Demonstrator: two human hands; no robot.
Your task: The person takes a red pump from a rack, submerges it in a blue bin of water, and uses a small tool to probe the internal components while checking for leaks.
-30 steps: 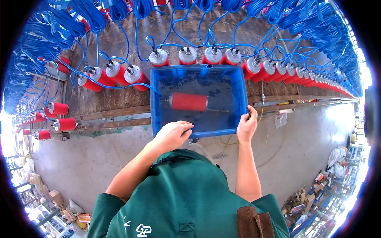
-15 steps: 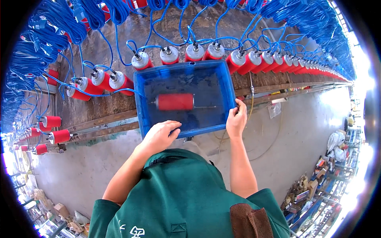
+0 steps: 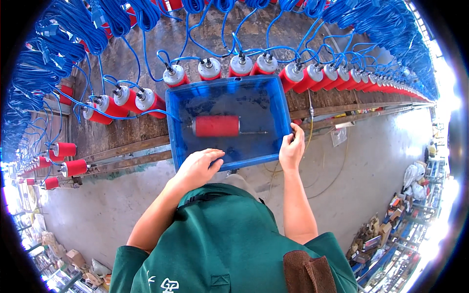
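A blue plastic bin [image 3: 278, 105] is held in front of me over the edge of a wooden bench. My left hand [image 3: 198, 167] grips its near rim at the left. My right hand [image 3: 292, 149] grips the near right corner. Inside the bin lies one red cylinder [image 3: 216, 126] on its side, with a thin pin sticking out to the right.
A long row of red cylinders with silver caps [image 3: 210, 69] runs along the wooden bench [image 3: 132, 132], each wired with blue cables [image 3: 58, 58] hanging in bundles above. A concrete floor [image 3: 371, 171] lies below, with boxes and clutter [image 3: 386, 234] at the lower right.
The bin, with both hands on it, sits a little further right in view than before. The red cylinder stays lying in the bin.
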